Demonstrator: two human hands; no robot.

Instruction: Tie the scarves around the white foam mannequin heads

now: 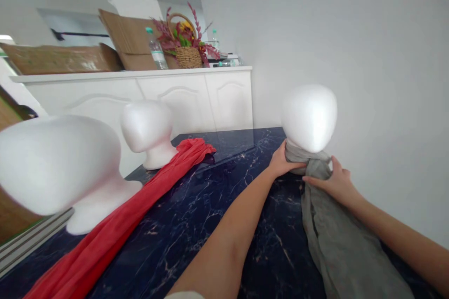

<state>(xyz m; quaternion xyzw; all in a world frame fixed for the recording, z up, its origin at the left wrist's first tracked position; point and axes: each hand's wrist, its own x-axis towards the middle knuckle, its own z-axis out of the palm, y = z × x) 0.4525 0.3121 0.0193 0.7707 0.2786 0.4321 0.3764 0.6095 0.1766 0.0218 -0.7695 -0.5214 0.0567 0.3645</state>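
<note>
Left of the scarf-wrapped mannequin head, a bottle bears a label too small to read. Both arms reach forward; left hand and right hand pinch the grey scarf around that head's neck.

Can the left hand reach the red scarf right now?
Likely yes, if it lets go: the left hand holds the gray scarf, but nothing visible stands between it and the red scarf.
</note>
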